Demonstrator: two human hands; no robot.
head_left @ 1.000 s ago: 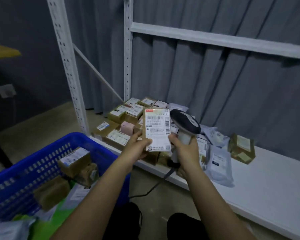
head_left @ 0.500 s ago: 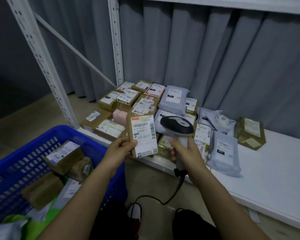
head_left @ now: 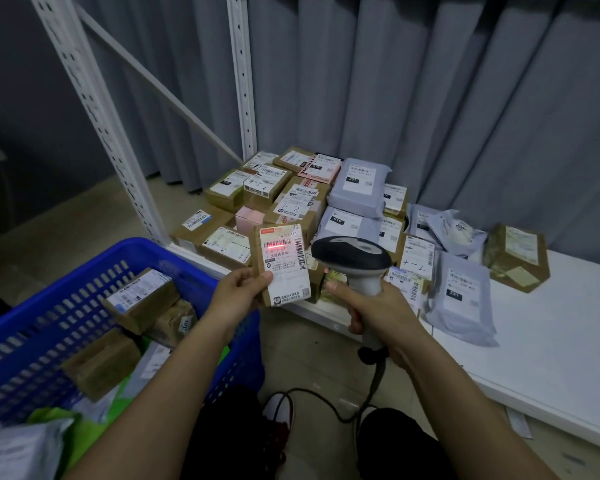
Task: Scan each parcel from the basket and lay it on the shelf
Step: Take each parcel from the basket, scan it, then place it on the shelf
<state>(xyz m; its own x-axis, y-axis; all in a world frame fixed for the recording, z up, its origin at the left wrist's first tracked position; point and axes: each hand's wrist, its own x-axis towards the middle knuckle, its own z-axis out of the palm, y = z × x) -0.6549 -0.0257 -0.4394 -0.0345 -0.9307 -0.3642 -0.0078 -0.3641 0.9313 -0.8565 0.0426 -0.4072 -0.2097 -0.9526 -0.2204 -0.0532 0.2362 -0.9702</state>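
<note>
Left of my hands sits the basket (head_left: 84, 299). My left hand (head_left: 238, 296) pinches the parcel (head_left: 281, 265), red line on its barcode; my right hand (head_left: 378, 313) grips the scanner (head_left: 354, 261). Scanning now, I judge; next needs laying it on the shelf (head_left: 551, 358) beyond.

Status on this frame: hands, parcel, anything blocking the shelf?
Left hand grips parcel, label up. Right hand grips scanner, red line on the barcode. Shelf bare at right, nothing blocking.
</note>
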